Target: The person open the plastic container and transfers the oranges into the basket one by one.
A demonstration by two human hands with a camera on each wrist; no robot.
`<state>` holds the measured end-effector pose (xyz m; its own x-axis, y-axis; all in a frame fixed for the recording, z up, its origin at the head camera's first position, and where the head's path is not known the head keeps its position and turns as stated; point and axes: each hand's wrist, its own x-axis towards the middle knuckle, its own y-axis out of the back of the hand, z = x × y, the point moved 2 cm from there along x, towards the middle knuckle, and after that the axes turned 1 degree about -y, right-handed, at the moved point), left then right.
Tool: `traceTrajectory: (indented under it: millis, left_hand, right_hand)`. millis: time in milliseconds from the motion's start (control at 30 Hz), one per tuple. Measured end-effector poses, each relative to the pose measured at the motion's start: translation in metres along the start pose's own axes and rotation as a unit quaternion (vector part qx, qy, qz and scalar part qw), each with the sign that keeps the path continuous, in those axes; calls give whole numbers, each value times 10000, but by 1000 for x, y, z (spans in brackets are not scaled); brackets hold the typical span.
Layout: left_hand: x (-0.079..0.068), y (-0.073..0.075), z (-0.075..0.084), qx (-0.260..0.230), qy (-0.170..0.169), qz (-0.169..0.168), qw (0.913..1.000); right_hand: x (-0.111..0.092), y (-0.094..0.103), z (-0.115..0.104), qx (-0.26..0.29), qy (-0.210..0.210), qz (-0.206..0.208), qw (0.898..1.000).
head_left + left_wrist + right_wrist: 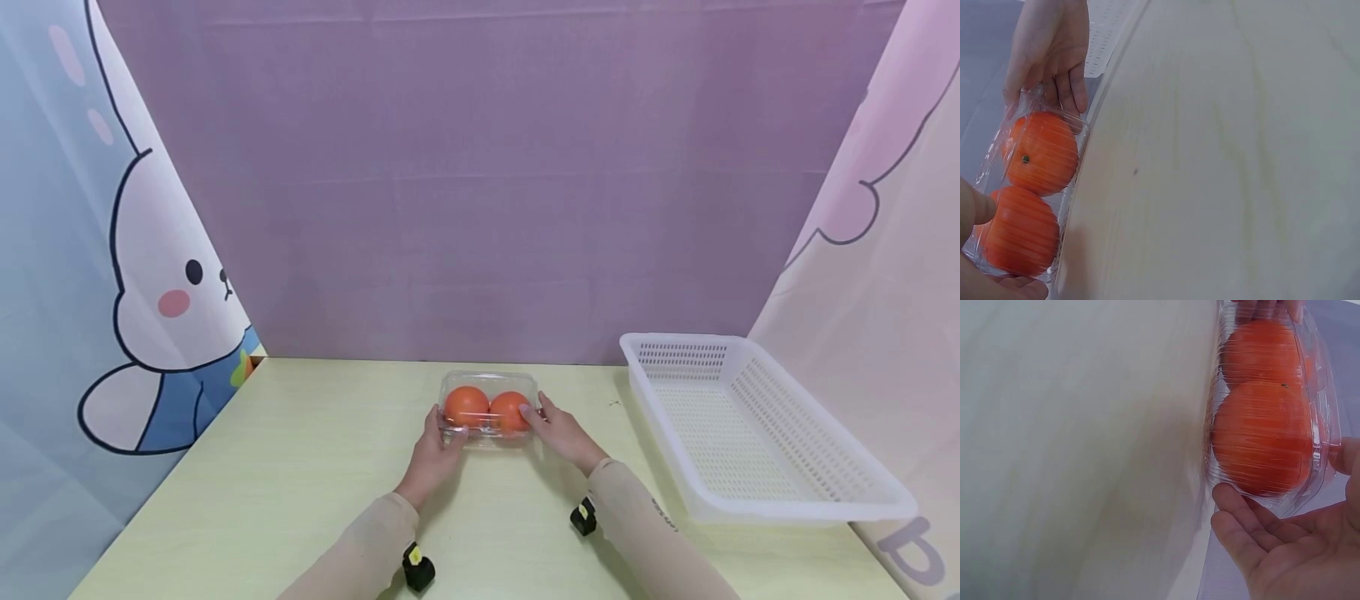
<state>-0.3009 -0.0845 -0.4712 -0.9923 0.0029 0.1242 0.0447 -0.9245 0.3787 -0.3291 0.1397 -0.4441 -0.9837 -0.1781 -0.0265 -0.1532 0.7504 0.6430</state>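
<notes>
Between both hands is a clear plastic clamshell box (489, 380) with ribbed sides. Two oranges, a left one (467, 406) and a right one (507, 412), sit side by side in it. My left hand (437, 457) grips the left end, thumb on the near side. My right hand (564, 435) holds the right end, with its thumb over the top edge and its fingers (1241, 531) under the end wall. In the left wrist view a small green stem spot shows on one orange (1044, 153).
A white perforated plastic basket (780, 504) stands on the right side of the pale wooden table (247, 492). A purple cloth (487, 183) hangs behind the table, with printed curtains at the left (52, 292) and right (885, 333).
</notes>
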Motion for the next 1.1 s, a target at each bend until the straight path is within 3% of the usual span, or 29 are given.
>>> traceTrajectory:
  millis: [200, 1100]
  left_hand:
    - [0, -1, -2, -85, 263, -54, 9996]
    - [-2, 3, 3, -87, 352, -24, 9993]
  right_hand:
    - [1, 0, 0, -55, -13, -32, 10000]
    - [2, -1, 3, -29, 69, 14, 10000]
